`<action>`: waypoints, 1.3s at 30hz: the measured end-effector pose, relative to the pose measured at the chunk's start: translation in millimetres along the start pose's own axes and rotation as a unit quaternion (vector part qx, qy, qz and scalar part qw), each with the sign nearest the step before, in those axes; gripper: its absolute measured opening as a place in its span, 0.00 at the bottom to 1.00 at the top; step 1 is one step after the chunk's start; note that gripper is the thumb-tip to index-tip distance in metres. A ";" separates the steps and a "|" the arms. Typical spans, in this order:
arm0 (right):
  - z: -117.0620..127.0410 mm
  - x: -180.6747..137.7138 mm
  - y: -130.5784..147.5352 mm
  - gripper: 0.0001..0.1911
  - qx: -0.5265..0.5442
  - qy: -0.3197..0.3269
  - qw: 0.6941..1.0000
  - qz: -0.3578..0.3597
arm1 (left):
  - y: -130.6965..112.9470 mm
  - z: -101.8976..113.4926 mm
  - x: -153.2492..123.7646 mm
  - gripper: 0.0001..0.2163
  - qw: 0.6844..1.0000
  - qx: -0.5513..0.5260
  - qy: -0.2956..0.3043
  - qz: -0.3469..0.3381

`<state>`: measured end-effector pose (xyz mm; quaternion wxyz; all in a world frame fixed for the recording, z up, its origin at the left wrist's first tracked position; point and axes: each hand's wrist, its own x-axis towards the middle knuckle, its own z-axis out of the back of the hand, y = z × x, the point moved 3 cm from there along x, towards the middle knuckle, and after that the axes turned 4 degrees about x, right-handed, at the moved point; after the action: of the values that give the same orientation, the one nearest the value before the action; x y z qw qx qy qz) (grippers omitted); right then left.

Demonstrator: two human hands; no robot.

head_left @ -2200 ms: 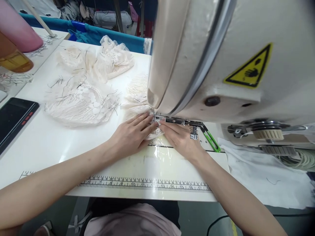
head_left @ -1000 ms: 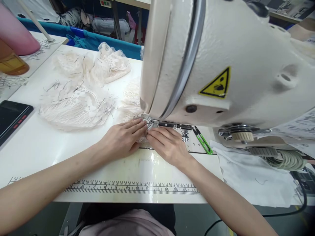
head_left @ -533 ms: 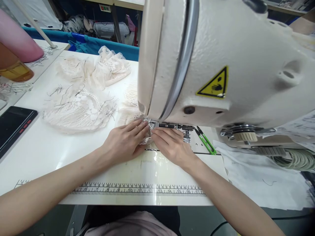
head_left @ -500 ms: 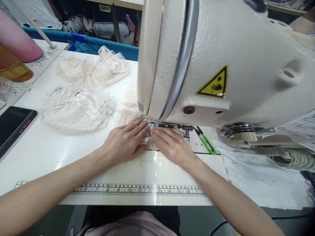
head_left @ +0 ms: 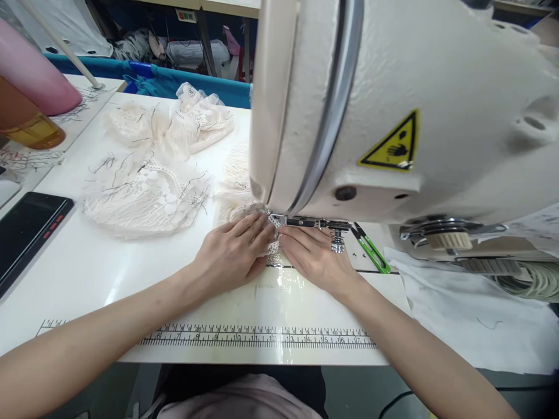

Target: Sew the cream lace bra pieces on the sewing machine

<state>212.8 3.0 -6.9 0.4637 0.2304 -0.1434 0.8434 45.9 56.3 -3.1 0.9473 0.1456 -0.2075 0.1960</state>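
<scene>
A piece of cream lace fabric lies under the presser foot area of the sewing machine, its scalloped edge showing between my hands. My left hand rests flat on this lace, fingers stretched out and close together. To the right of the needle area is my right hand, low on the machine bed, its fingers extended and their tips at the lace edge. The metal attachment partly covers those fingers. The needle and the fabric beneath my fingers are hidden.
Cream lace pieces with loose dark threads lie at left. Green thread snips are right of my right hand. A phone lies far left, near a pink thread cone. White cloth covers the right side. A printed ruler runs along the front edge.
The whole view has shifted slightly, so things appear a little further right. More of the lace edge shows between my hands. Both hands keep nearly the same place at the machine.
</scene>
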 end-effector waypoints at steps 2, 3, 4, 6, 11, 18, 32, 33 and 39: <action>0.1 -0.5 -2.1 0.05 0.001 0.005 1.000 0.000 | -0.2 -0.6 0.5 0.17 1.000 0.001 0.001 0.002; 0.1 -0.4 -3.1 0.05 0.003 0.010 1.000 -0.002 | -0.2 -0.9 0.6 0.17 1.000 0.001 0.000 0.003; 0.2 -0.1 -3.9 0.05 0.004 0.016 1.000 -0.005 | -0.4 -1.4 0.6 0.17 1.000 0.002 0.001 0.002; 0.6 0.9 -5.3 0.06 0.009 0.026 0.999 -0.018 | -0.6 -2.3 0.3 0.18 1.000 0.003 0.004 0.002; 2.4 3.4 -6.7 0.07 0.026 0.045 0.997 -0.051 | -0.2 -3.0 -1.0 0.18 1.000 0.011 0.014 0.003; 3.5 2.9 -6.1 0.06 0.006 0.037 0.999 -0.036 | 1.6 -3.0 -4.2 0.17 0.998 -0.005 -0.004 -0.064; -5.2 -0.5 4.2 0.13 0.000 0.014 1.000 0.013 | 25.3 2.1 -3.3 0.17 0.994 -0.055 0.015 -0.092; -5.5 -0.4 4.3 0.13 0.002 0.014 1.000 0.011 | 25.8 2.1 -3.0 0.17 0.994 -0.052 0.013 -0.093; -5.9 3.0 4.3 0.07 0.041 0.018 0.998 -0.043 | 27.7 -1.7 -4.1 0.17 0.995 -0.031 0.011 -0.092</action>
<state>206.3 5.6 -10.4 0.4926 0.2397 -0.0900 0.8317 31.0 80.0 -1.0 0.9677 0.1320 -0.1884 0.1030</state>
